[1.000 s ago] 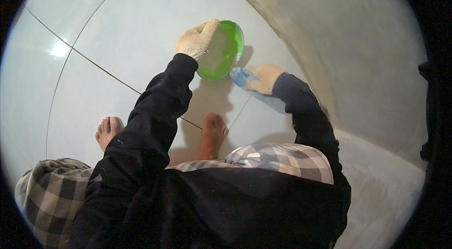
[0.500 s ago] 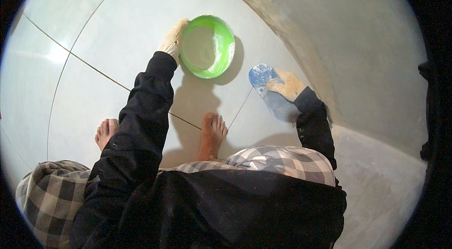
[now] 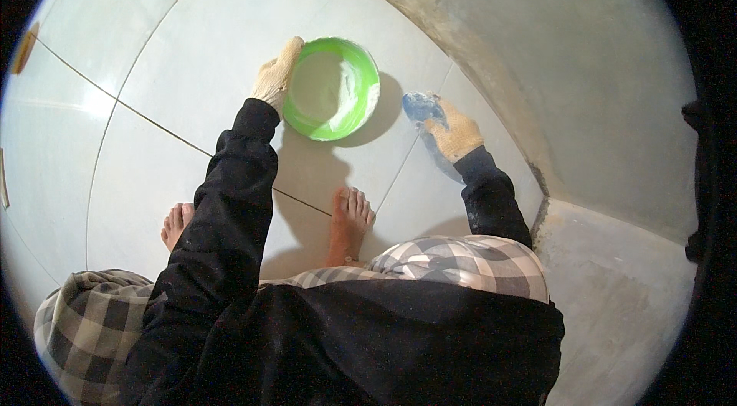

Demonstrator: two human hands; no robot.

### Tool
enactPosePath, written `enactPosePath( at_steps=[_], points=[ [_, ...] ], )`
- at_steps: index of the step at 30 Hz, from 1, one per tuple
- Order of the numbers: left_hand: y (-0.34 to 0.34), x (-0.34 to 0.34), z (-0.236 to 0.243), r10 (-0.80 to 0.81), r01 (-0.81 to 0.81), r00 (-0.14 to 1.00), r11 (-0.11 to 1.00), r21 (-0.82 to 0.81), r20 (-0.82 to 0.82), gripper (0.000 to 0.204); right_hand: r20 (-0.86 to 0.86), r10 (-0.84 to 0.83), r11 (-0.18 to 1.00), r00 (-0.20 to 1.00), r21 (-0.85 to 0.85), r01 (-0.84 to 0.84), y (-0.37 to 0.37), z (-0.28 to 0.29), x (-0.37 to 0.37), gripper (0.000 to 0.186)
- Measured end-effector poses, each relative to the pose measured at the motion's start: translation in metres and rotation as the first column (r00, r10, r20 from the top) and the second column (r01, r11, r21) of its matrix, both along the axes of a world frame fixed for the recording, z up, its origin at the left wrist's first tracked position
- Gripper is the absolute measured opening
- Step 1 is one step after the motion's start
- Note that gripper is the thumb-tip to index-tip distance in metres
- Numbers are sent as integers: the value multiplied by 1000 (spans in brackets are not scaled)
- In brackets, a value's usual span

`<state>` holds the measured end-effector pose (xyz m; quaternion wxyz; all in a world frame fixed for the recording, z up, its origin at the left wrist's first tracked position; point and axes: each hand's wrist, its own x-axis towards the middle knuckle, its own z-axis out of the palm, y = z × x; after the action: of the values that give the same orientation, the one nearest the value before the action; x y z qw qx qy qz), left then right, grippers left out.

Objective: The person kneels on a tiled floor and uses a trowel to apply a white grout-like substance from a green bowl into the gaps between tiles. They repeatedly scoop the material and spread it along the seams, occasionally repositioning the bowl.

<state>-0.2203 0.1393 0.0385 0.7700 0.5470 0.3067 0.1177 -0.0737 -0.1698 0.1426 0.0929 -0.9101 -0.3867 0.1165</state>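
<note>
My left hand (image 3: 272, 76), in a cream knitted glove, is closed on the left side of a round green bowl (image 3: 330, 90). The bowl holds pale whitish material, smeared up its inner wall. To the right of the bowl, my right hand (image 3: 454, 130), also gloved, grips a flat blue tool (image 3: 418, 105) with white residue on it; its shadow falls on the tiles beneath. Both forearms are in black sleeves.
Large pale floor tiles (image 3: 176, 61) with dark joints lie under me. A grey plastered wall (image 3: 599, 84) runs along the right, with a grey ledge (image 3: 606, 291) below it. My bare feet (image 3: 349, 226) show below the bowl. A small brown object (image 3: 24, 49) sits at the far left edge.
My left hand and the bowl have shifted left, the bowl now turned more upright to the camera. My right hand with the blue tool moved right, then slightly up and back left.
</note>
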Motion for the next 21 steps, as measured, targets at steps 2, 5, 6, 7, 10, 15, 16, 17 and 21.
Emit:
enactPosePath(
  at_steps=[2,5,6,7,10,15,16,17,21],
  points=[
    [2,-4,-2,-36,37,999,998,48,-38,75,54,14,997,998,69,-18,3,7,-1,46],
    [4,-4,-8,-30,29,1000,995,-94,-6,77,328,218,974,919,-19,-225,20,27,4,43],
    [3,-3,-10,-21,24,999,991,-131,24,76,454,344,927,822,-29,-373,29,35,6,43],
    [3,-1,-12,-9,17,999,986,-165,47,75,542,420,891,728,-92,-445,38,43,7,44],
    [0,6,-16,32,-14,997,969,-247,68,79,665,540,795,516,-201,-573,75,61,1,47],
    [-2,13,-14,-47,49,997,999,19,-64,85,701,636,669,323,-292,-684,139,55,-16,45],
    [-3,14,-12,-47,55,993,996,66,-111,88,702,648,649,296,-305,-697,148,50,-15,44],
    [-3,14,-11,-53,68,992,990,124,-116,89,704,661,621,260,-319,-716,153,46,-13,43],
    [-7,10,-6,-4,32,992,974,224,-125,91,644,667,696,375,-358,-623,135,35,-6,40]
  ],
)
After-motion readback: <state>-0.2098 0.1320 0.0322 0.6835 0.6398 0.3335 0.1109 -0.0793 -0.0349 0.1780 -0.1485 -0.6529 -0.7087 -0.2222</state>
